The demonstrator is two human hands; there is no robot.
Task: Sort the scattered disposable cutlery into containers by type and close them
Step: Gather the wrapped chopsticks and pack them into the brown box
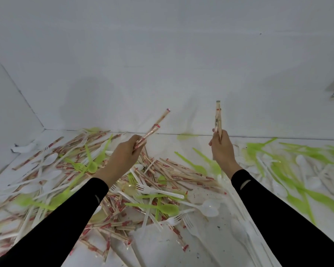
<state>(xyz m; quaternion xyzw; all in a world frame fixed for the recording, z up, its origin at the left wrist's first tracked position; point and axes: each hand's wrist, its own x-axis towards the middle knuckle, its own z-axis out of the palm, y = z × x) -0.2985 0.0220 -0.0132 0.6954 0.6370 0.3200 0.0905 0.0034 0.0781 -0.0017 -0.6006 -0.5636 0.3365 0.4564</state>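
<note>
Both hands clenched on wrapped chopsticks: left hand one bundle, right hand another, above table pile.

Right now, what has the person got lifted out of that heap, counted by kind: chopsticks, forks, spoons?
Bunches of wrapped chopsticks: 2, the left bunch in the left hand, the right bunch in the right hand
Forks: 0 lifted
Spoons: 0 lifted
Total: 2 bunches lifted; the sticks in each are too blurred to count.
</note>
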